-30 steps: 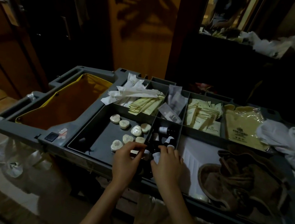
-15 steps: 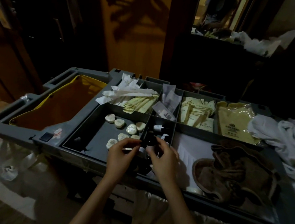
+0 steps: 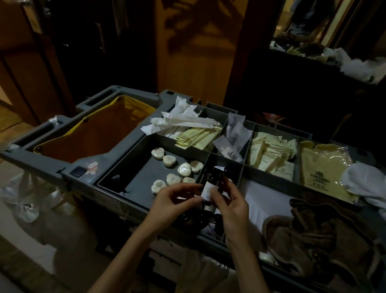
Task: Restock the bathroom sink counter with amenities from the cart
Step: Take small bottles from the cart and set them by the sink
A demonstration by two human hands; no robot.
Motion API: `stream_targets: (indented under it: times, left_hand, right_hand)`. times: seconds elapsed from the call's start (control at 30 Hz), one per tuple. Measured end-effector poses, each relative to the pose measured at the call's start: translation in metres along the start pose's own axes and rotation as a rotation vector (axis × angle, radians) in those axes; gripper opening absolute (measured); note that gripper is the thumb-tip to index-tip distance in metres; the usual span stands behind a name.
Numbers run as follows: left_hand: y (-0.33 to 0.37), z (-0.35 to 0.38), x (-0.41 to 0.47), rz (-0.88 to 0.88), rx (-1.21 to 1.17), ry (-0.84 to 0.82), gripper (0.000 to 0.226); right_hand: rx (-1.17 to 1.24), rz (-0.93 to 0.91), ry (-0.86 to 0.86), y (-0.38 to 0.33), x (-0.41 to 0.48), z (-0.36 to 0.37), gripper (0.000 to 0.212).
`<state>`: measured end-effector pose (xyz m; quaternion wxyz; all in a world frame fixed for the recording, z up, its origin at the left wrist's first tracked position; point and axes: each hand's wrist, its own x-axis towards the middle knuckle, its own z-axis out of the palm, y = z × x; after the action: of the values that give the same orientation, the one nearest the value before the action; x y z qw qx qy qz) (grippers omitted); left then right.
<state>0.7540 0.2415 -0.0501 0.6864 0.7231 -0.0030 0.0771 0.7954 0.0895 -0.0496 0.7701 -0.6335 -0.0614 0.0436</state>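
A small dark bottle [image 3: 211, 184] with a white label is held upright just above the bottle compartment of the grey cart tray [image 3: 119, 186]. My right hand [image 3: 234, 206] pinches it from the right, and my left hand [image 3: 171, 203] pinches its label edge from the left. More dark bottles [image 3: 199, 216] lie in the compartment under my hands, partly hidden. Several round white soaps [image 3: 173, 168] sit in the compartment to the left.
Rear compartments hold white and cream sachets [image 3: 193, 132], grey packets [image 3: 235, 137], cream packets [image 3: 271, 153] and yellow bagged items [image 3: 320, 169]. Brown towels [image 3: 322, 235] and white cloths [image 3: 376, 188] lie right. A yellow-lined bag [image 3: 91, 134] hangs left, beside a wooden door [image 3: 19, 27].
Both hands have come up out of the bottle compartment with one bottle, which now stands upright between them. The view has shifted slightly.
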Motion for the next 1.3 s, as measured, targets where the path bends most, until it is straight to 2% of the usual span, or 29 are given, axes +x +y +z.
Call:
stream_targets:
  times: [0.13, 0.27, 0.43, 0.57, 0.63, 0.73, 0.8, 0.93, 1.1, 1.3]
  left_hand:
    - [0.003, -0.001, -0.002, 0.017, -0.022, -0.017, 0.034]
    - [0.001, -0.005, -0.001, 0.005, -0.032, -0.049, 0.033]
    - [0.002, -0.008, 0.003, -0.066, -0.097, -0.094, 0.033]
    - [0.000, -0.011, 0.007, -0.124, -0.107, -0.120, 0.025]
    - [0.000, -0.012, 0.008, -0.124, -0.126, -0.067, 0.019]
    - [-0.001, -0.011, 0.007, -0.104, -0.212, 0.098, 0.015]
    - [-0.002, -0.010, 0.007, -0.096, -0.233, 0.159, 0.014]
    - [-0.004, -0.010, 0.010, -0.090, -0.195, 0.148, 0.014]
    - [-0.011, -0.007, 0.013, -0.080, -0.112, 0.148, 0.021]
    - [-0.015, -0.007, 0.016, -0.084, -0.078, 0.133, 0.022]
  right_hand:
    - [-0.023, 0.016, -0.063, 0.001, -0.003, 0.002, 0.035]
    - [-0.094, 0.006, -0.075, 0.004, -0.004, 0.003, 0.027]
    - [-0.100, -0.003, -0.067, 0.004, -0.005, 0.004, 0.031]
    - [-0.097, 0.003, -0.063, 0.005, -0.001, 0.005, 0.031]
    - [-0.059, 0.003, -0.037, 0.004, 0.003, 0.005, 0.028]
    - [-0.068, 0.038, 0.061, 0.006, 0.012, 0.002, 0.026]
    - [-0.115, 0.093, 0.085, 0.010, 0.021, -0.001, 0.027]
    - [-0.286, 0.219, 0.008, 0.017, 0.032, 0.002, 0.032]
    - [-0.733, 0.279, -0.117, 0.023, 0.039, 0.005, 0.042]
    - [-0.790, 0.355, -0.178, 0.011, 0.039, 0.012, 0.041]
